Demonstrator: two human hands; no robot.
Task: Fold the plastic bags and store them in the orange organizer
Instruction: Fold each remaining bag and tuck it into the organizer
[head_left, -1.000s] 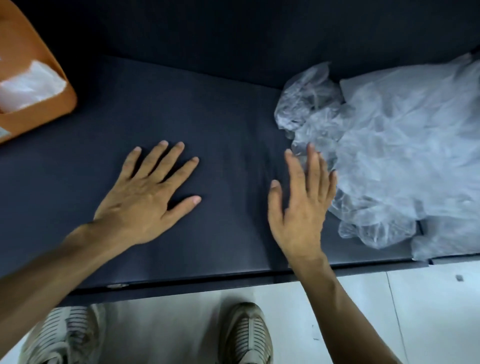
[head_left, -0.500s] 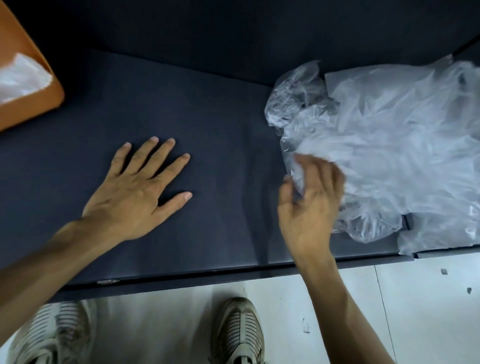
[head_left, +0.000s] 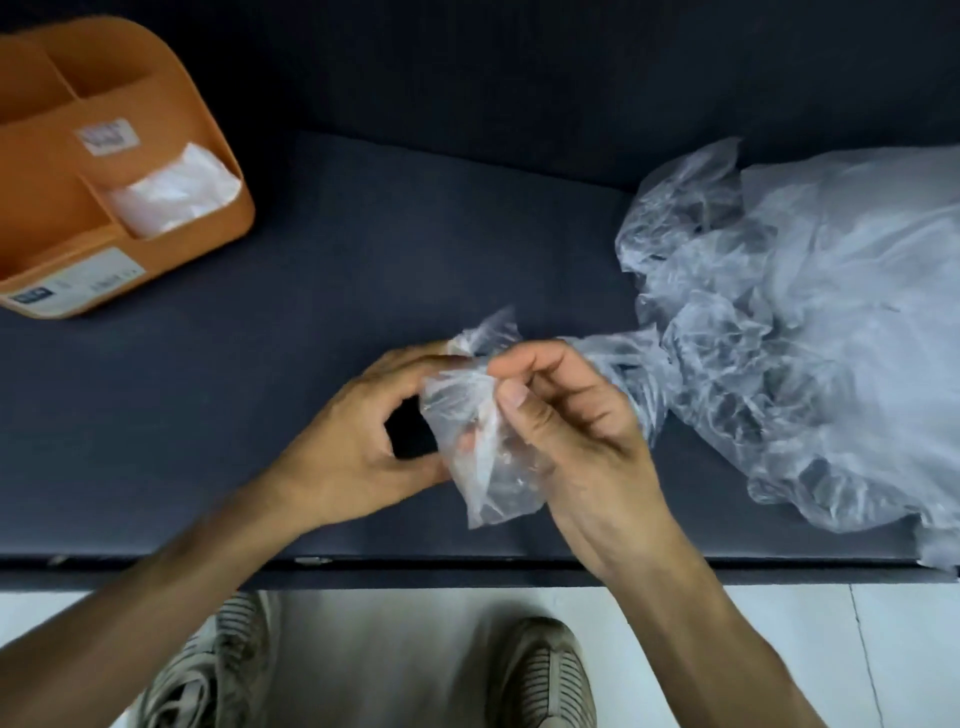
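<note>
Both hands have lifted off the dark table (head_left: 260, 415) — left hand (head_left: 358, 441) and right hand (head_left: 566, 431) now pinch one clear plastic bag (head_left: 478, 441), pulled from the pile (head_left: 805, 338); orange organizer (head_left: 218, 156) sits far left.

The bag (head_left: 483, 441) I pinch in my left hand (head_left: 353, 441) and right hand (head_left: 566, 431) is thin, crinkled, glossy clear plastic like the heap (head_left: 800, 332) at three o'clock, the tabletop (head_left: 415, 249) is matt dark cloth, and the organizer (head_left: 218, 156) at ten o'clock is smooth orange plastic.
</note>
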